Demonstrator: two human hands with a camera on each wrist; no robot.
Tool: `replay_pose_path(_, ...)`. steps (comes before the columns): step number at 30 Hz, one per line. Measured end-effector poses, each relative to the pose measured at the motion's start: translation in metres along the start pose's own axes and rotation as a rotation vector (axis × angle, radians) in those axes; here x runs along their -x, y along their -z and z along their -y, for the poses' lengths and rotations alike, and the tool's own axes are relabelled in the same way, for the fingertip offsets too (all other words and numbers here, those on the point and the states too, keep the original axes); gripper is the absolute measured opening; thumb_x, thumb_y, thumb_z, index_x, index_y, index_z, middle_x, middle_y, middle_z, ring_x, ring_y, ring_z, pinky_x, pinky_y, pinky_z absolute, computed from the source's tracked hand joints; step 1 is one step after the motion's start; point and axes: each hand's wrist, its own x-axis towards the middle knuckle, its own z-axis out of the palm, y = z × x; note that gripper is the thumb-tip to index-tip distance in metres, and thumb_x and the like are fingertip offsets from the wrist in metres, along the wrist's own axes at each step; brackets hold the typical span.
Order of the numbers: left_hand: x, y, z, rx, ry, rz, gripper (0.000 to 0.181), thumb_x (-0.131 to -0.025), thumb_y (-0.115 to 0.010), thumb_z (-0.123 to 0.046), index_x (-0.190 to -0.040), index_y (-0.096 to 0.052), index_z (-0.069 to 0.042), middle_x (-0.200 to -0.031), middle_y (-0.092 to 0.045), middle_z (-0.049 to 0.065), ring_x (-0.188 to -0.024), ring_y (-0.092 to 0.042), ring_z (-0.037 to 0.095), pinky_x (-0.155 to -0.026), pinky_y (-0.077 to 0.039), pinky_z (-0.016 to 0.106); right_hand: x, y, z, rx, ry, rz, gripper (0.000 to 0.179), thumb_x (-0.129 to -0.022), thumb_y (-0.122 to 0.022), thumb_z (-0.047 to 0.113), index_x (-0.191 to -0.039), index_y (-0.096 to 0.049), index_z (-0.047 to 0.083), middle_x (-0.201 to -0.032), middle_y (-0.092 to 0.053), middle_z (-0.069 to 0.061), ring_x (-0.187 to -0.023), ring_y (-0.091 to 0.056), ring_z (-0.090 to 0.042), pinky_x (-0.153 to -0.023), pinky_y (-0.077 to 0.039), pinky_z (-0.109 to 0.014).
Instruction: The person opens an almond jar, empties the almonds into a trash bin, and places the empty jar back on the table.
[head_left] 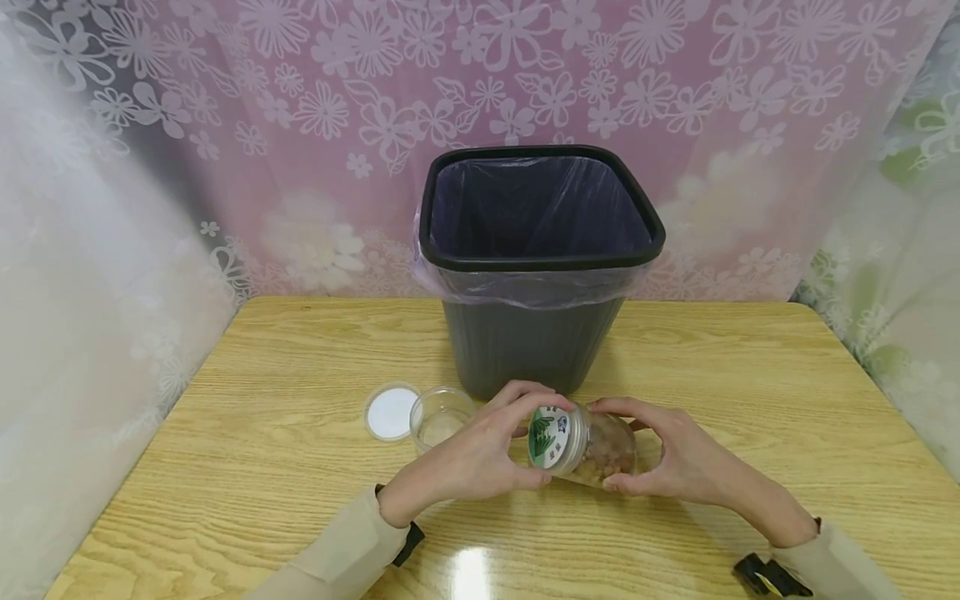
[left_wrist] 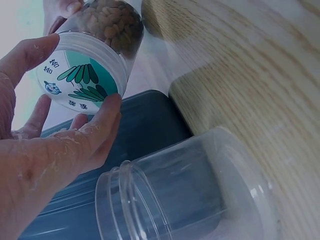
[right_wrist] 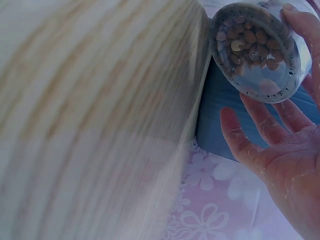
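Observation:
A clear jar [head_left: 609, 450] of brown nut-like pieces is tilted, its lid end toward the left. My left hand [head_left: 491, 446] grips the lid [head_left: 549, 437], which carries a white and green label with leaf drawings. Around the jar's body, near its base, my right hand [head_left: 678, 458] holds on with thumb and fingers. The right wrist view shows the brown pieces [right_wrist: 252, 45] through the jar's bottom. Beside my left hand stands an uncapped clear jar [left_wrist: 190, 185] with nothing visible inside. A round white lid [head_left: 392, 413] lies left of it.
A dark bin [head_left: 536, 342] lined with a thin plastic bag [head_left: 525, 292] stands on the wooden table [head_left: 322, 350], just beyond my hands. Behind it hangs a pink flowered curtain [head_left: 337, 158]. Black straps [head_left: 408, 542] sit at my wrists.

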Motion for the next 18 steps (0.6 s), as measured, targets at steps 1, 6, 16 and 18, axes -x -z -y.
replay_pose_path(1,-0.0001,-0.0002,0.0,0.007,0.001,0.0,0.073,-0.083,-0.082,-0.013,-0.143,-0.05,-0.039,-0.149,-0.04,-0.006,-0.134,-0.049,0.016,-0.105,-0.054,0.04,0.0001,0.0,0.0,0.001,0.0,0.0,0.079,-0.072,-0.095,0.03,-0.141,-0.057,0.025,-0.132,-0.069,0.003,-0.114,-0.066,-0.009,-0.085,-0.059,-0.031)
replay_pose_path(6,-0.0005,-0.0007,0.0005,0.043,0.006,0.002,0.073,-0.083,-0.082,-0.011,-0.142,-0.05,-0.039,-0.148,-0.04,-0.006,-0.133,-0.049,0.015,-0.106,-0.053,0.039,-0.0001,-0.0004,-0.0005,0.002,0.004,-0.005,0.079,-0.071,-0.095,0.029,-0.141,-0.058,0.024,-0.131,-0.069,0.003,-0.114,-0.066,-0.009,-0.084,-0.059,-0.031)
replay_pose_path(16,0.0,-0.001,0.0005,0.065,0.014,0.003,0.074,-0.083,-0.082,-0.01,-0.142,-0.05,-0.04,-0.147,-0.04,-0.007,-0.133,-0.049,0.014,-0.105,-0.053,0.036,0.0009,-0.0006,-0.0008,-0.007,-0.006,0.001,0.079,-0.072,-0.095,0.029,-0.141,-0.057,0.025,-0.131,-0.069,0.003,-0.115,-0.065,-0.009,-0.084,-0.059,-0.031)
replay_pose_path(18,0.0002,-0.0009,0.0006,0.065,0.009,0.001,0.073,-0.083,-0.082,-0.01,-0.142,-0.051,-0.039,-0.147,-0.04,-0.007,-0.133,-0.049,0.014,-0.105,-0.054,0.036,0.0008,-0.0004,-0.0007,-0.008,-0.008,0.002,0.079,-0.072,-0.094,0.03,-0.141,-0.057,0.026,-0.132,-0.069,0.003,-0.115,-0.065,-0.009,-0.084,-0.059,-0.031)
